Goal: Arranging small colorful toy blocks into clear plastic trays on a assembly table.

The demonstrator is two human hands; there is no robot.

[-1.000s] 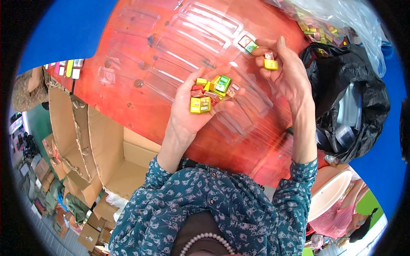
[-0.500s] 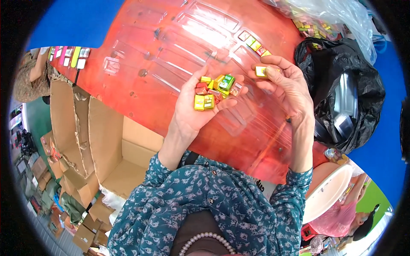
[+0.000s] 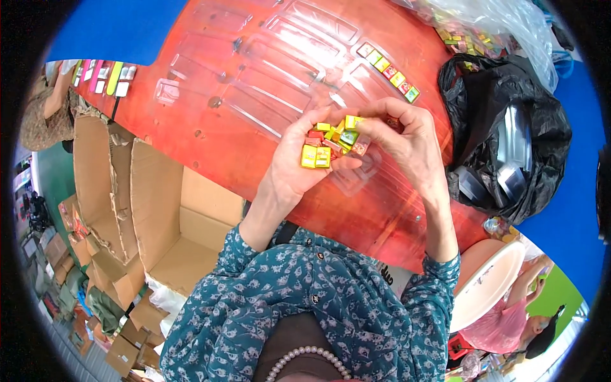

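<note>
My left hand [image 3: 294,167] is cupped palm-up over the red table [image 3: 210,134] and holds a heap of several small coloured square packets [image 3: 326,148], yellow, red and green. My right hand [image 3: 402,141] reaches into that heap from the right, fingertips pinching at a yellow-green packet on top. Beyond the hands lies a clear plastic tray [image 3: 289,60] with long slots. One slot at its right end carries a row of several packets [image 3: 388,71].
A black plastic bag [image 3: 509,146] with dark trays inside sits at the right, a clear bag of packets [image 3: 490,32] behind it. Open cardboard boxes [image 3: 153,210] stand left of me. Coloured items [image 3: 102,75] lie at the far left. A person [image 3: 515,325] is at lower right.
My right hand has come back from the tray's filled row down to the heap in my left hand; the packet it held before is no longer in its fingers.
</note>
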